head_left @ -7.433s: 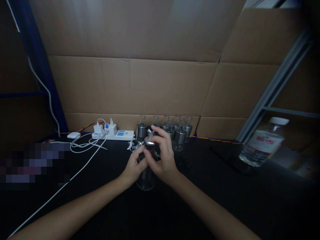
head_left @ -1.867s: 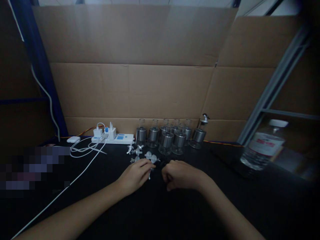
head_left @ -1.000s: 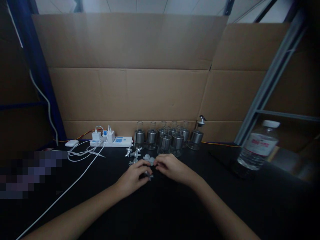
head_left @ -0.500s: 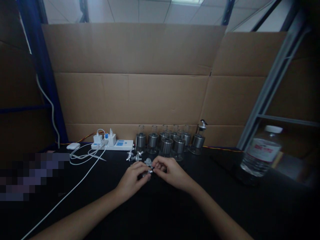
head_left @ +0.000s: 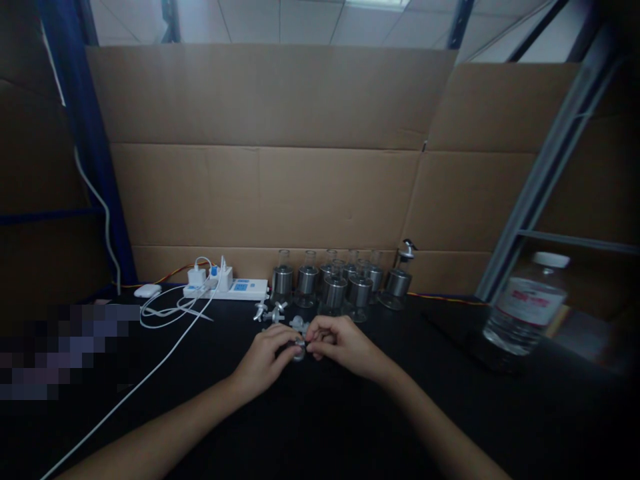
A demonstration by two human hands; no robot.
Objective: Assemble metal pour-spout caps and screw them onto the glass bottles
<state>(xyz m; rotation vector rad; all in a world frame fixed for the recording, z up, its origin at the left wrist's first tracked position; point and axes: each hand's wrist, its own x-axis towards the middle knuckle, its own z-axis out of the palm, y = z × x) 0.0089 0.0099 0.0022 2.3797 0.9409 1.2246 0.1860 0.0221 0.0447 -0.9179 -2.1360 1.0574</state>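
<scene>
small metal spout cap (head_left: 299, 347) is pinched between fingertips of left hand (head_left: 263, 358) and right hand (head_left: 344, 344) | held just above black table (head_left: 350, 427) | glass bottles (head_left: 334, 285) stand behind, near

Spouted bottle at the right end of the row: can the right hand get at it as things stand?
Probably yes: only bare tabletop lies between the right hand and the spouted bottle. But its fingers, with the left hand, pinch a small spout piece.
</scene>
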